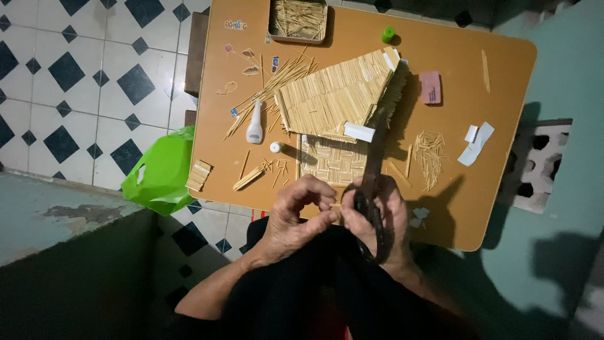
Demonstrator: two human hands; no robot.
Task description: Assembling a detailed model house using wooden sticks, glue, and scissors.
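Single head-worn view, looking steeply down from above onto a small brown table (478, 189) and tiled floor (94, 94), near enough for both hands at lower centre; no second view.

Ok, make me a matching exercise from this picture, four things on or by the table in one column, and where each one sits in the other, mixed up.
Things:
1. tray of sticks
2. green bag
3. glue bottle
4. pink block

Places:
A. right of the stick roof
B. far edge of the table
C. off the table's left edge, over the floor
D. left of the stick roof

Pairs: 1-B, 2-C, 3-D, 4-A
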